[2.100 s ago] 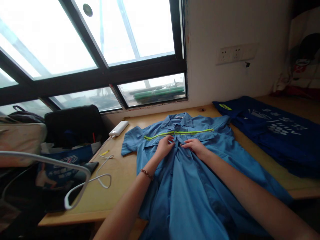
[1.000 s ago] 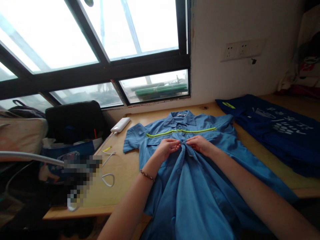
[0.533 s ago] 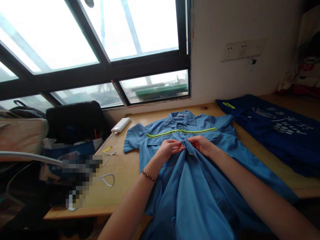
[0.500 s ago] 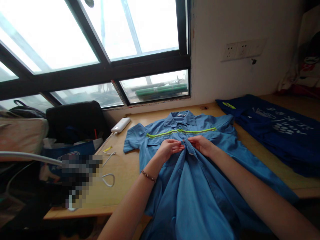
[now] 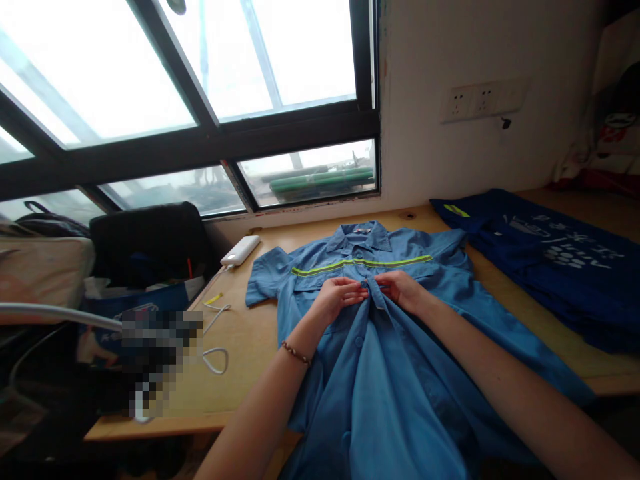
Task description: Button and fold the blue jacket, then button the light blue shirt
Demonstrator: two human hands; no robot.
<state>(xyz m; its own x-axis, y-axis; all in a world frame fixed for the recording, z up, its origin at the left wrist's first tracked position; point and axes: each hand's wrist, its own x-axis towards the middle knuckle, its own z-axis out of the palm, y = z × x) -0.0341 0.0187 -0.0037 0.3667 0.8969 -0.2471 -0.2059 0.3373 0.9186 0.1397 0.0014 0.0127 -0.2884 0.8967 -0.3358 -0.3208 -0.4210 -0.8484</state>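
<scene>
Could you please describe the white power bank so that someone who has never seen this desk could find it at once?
Below the big black-framed window runs a long wooden table. At its far left corner, just beyond the sleeve of the light blue work shirt, lies the white power bank. It is the only flat, white, rounded slab there, with a white cable trailing from it.

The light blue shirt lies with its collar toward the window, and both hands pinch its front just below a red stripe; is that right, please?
Not quite: the stripe is yellow-green, not red. The head view shows the light blue shirt lying collar toward the window, with the left hand and right hand pinching its front just below it.
</scene>
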